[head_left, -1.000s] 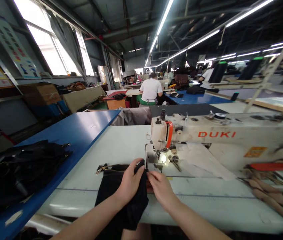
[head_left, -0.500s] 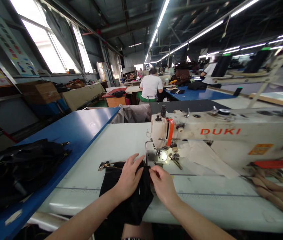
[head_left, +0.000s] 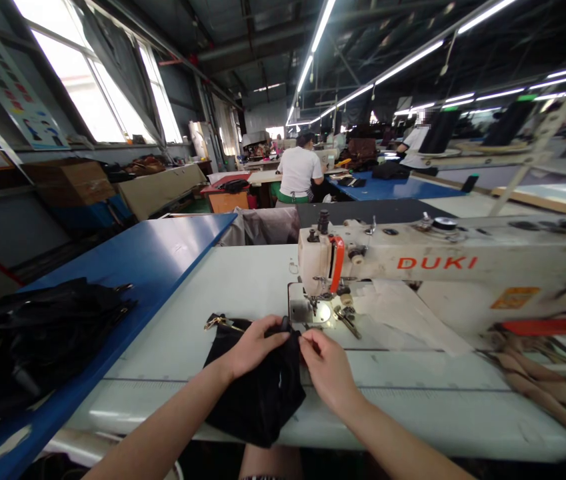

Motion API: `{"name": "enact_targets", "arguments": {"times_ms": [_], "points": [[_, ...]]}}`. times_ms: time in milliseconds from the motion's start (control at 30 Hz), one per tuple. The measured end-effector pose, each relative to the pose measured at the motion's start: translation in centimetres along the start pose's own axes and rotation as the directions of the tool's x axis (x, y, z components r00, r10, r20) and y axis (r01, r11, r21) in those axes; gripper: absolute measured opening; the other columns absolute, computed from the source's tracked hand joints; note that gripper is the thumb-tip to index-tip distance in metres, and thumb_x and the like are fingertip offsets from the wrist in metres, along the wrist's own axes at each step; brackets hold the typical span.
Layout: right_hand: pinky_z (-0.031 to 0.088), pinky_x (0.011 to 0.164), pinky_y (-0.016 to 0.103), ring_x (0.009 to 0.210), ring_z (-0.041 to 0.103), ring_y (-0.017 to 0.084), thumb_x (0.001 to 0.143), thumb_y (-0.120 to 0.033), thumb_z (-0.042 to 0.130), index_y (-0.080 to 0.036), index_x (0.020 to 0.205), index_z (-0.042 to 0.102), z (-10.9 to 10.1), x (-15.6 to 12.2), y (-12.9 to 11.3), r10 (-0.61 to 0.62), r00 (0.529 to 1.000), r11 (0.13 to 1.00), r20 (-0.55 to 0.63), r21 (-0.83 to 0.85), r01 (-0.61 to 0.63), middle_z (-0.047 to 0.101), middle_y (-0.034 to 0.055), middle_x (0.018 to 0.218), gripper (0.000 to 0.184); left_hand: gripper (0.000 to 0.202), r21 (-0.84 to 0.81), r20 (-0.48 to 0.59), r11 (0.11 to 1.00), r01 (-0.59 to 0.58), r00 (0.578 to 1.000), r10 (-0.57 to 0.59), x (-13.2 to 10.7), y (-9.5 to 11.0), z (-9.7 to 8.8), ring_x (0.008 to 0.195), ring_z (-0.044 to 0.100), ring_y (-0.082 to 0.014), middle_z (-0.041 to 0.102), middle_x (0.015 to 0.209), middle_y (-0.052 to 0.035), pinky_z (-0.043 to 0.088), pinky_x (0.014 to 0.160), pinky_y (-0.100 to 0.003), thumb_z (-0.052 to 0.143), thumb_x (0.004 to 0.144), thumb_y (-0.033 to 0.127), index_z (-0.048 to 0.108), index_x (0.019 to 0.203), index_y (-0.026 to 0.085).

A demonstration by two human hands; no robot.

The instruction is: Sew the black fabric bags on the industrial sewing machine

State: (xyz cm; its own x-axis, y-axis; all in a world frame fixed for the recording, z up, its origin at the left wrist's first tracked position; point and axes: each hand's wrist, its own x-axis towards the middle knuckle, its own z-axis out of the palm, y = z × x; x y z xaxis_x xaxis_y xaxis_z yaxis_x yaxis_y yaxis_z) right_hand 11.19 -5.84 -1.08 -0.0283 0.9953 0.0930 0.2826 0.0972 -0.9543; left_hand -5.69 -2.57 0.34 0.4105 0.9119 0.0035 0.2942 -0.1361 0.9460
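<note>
A black fabric piece [head_left: 257,390] with a gold zipper pull [head_left: 215,323] lies on the white sewing table [head_left: 413,400], draping over its near edge. My left hand [head_left: 250,348] lies on the fabric's top edge, fingers curled and gripping it. My right hand [head_left: 327,368] pinches the same edge just to the right. Both hands sit just in front of the needle area [head_left: 320,311] of the white DUKI sewing machine [head_left: 437,263].
A pile of black bags [head_left: 33,337] rests on the blue table [head_left: 153,260] at my left. Paper sheets [head_left: 403,320] lie beside the machine; brown strips [head_left: 537,387] lie at the right. A person in a white shirt [head_left: 297,175] sits at a far workstation.
Both hands have drawn the fabric's top edge together and slightly toward me. My left fingers, spread half a second ago, are now curled on the cloth.
</note>
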Motion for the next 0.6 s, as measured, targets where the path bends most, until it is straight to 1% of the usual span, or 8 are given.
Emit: {"name": "enact_targets", "arguments": {"times_ms": [100, 200, 267, 333, 400, 467, 533, 600], "points": [[0.038, 0.052, 0.026, 0.055, 0.048, 0.015, 0.080, -0.038, 0.053, -0.023, 0.065, 0.050, 0.0, 0.1, 0.3, 0.103, 0.991, 0.970, 0.087, 0.213, -0.119, 0.047, -0.0038, 0.057, 0.021, 0.022, -0.006, -0.026, 1.000, -0.013, 1.000, 0.013, -0.2, 0.3, 0.1, 0.083, 0.054, -0.0174, 0.059, 0.084, -0.0019, 0.044, 0.082, -0.028, 0.058, 0.081, 0.036, 0.060, 0.088, 0.015], [0.045, 0.059, 0.027, 0.064, 0.055, 0.016, 0.074, -0.043, 0.062, -0.022, 0.070, 0.053, -0.2, -0.1, -0.1, 0.222, 0.951, 0.851, 0.214, 0.433, -0.296, 0.054, -0.0027, 0.065, 0.023, 0.021, 0.004, -0.043, 0.999, -0.034, 0.998, 0.034, -0.3, 0.6, 0.2, 0.080, 0.053, -0.0164, 0.057, 0.080, -0.0010, 0.044, 0.080, -0.027, 0.058, 0.081, 0.036, 0.059, 0.084, 0.015], [0.047, 0.064, 0.028, 0.068, 0.057, 0.016, 0.070, -0.043, 0.068, -0.020, 0.072, 0.056, -0.4, -0.3, -0.5, 0.272, 0.924, 0.785, 0.270, 0.493, -0.375, 0.057, -0.0019, 0.069, 0.027, 0.020, 0.011, -0.055, 0.999, -0.047, 0.997, 0.048, -0.4, 0.7, 0.3, 0.079, 0.052, -0.0162, 0.056, 0.079, -0.0007, 0.043, 0.079, -0.027, 0.058, 0.081, 0.036, 0.058, 0.082, 0.015], [0.047, 0.067, 0.028, 0.070, 0.058, 0.015, 0.066, -0.042, 0.072, -0.018, 0.072, 0.058, -0.6, -0.4, -0.8, 0.296, 0.905, 0.744, 0.305, 0.521, -0.419, 0.059, -0.0014, 0.071, 0.028, 0.020, 0.010, -0.063, 0.998, -0.057, 0.996, 0.058, -0.4, 0.8, 0.4, 0.079, 0.052, -0.0161, 0.056, 0.079, -0.0005, 0.042, 0.079, -0.026, 0.057, 0.082, 0.035, 0.058, 0.082, 0.015], [0.047, 0.069, 0.028, 0.072, 0.058, 0.015, 0.063, -0.039, 0.075, -0.017, 0.074, 0.059, -0.6, -0.3, -1.0, 0.306, 0.893, 0.719, 0.329, 0.535, -0.444, 0.060, -0.0005, 0.073, 0.029, 0.019, 0.004, -0.066, 0.998, -0.063, 0.996, 0.063, -0.4, 0.7, 0.4, 0.079, 0.053, -0.0159, 0.057, 0.079, -0.0002, 0.042, 0.079, -0.026, 0.056, 0.082, 0.034, 0.058, 0.082, 0.015], [0.046, 0.068, 0.027, 0.071, 0.057, 0.014, 0.063, -0.036, 0.075, -0.016, 0.077, 0.061, -0.5, -0.2, -1.0, 0.310, 0.895, 0.722, 0.322, 0.533, -0.442, 0.061, 0.0000, 0.074, 0.028, 0.018, 0.002, -0.067, 0.998, -0.066, 0.996, 0.066, -0.3, 0.5, 0.5, 0.079, 0.053, -0.0159, 0.058, 0.080, 0.0001, 0.042, 0.079, -0.026, 0.056, 0.083, 0.033, 0.058, 0.083, 0.015], [0.043, 0.062, 0.026, 0.065, 0.055, 0.014, 0.063, -0.036, 0.073, -0.016, 0.077, 0.062, -0.2, -0.1, -0.9, 0.298, 0.919, 0.769, 0.259, 0.506, -0.392, 0.060, -0.0007, 0.069, 0.026, 0.018, -0.004, -0.067, 0.998, -0.062, 0.996, 0.062, -0.3, 0.4, 0.7, 0.081, 0.054, -0.0164, 0.059, 0.082, -0.0001, 0.042, 0.080, -0.026, 0.055, 0.083, 0.033, 0.058, 0.085, 0.016], [0.039, 0.056, 0.024, 0.058, 0.050, 0.013, 0.064, -0.035, 0.070, -0.017, 0.072, 0.061, 0.1, 0.0, -0.7, 0.255, 0.954, 0.843, 0.159, 0.446, -0.300, 0.056, -0.0026, 0.061, 0.022, 0.019, -0.021, -0.064, 0.998, -0.053, 0.997, 0.051, -0.3, 0.3, 0.9, 0.083, 0.054, -0.0171, 0.059, 0.083, -0.0007, 0.042, 0.081, -0.027, 0.054, 0.084, 0.034, 0.058, 0.087, 0.016]]}}
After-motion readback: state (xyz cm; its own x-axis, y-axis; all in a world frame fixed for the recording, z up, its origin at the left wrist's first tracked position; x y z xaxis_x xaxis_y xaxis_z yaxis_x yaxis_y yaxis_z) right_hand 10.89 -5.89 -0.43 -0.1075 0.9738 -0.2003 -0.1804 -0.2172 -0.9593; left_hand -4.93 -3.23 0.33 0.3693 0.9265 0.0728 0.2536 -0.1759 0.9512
